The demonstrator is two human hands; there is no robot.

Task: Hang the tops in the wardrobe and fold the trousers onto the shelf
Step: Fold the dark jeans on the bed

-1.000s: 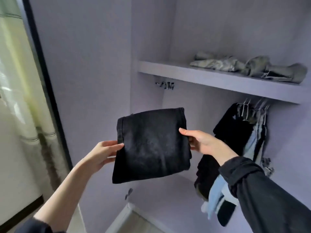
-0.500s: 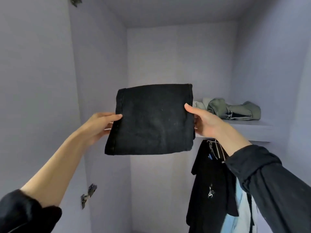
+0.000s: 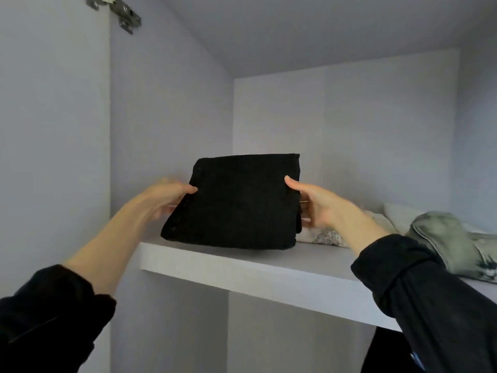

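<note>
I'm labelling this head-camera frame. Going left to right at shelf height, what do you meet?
left hand → folded black trousers → right hand → pale patterned cloth → grey-green folded garment, all along the shelf.

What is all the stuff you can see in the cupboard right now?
Folded trousers: 1, black, over the shelf's left part, lower edge at the board.
Shelf: 1, pale lilac, across the wardrobe.
Grey-green garment: 1, lying on the shelf at right.
Pale patterned garment: 1, whitish, on the shelf behind the right hand.
Door hinge: 1, metal, top left.
Hanging clothes: count unclear, dark, below the shelf.
Left hand: holds the trousers' left edge.
Right hand: holds their right edge.
</note>
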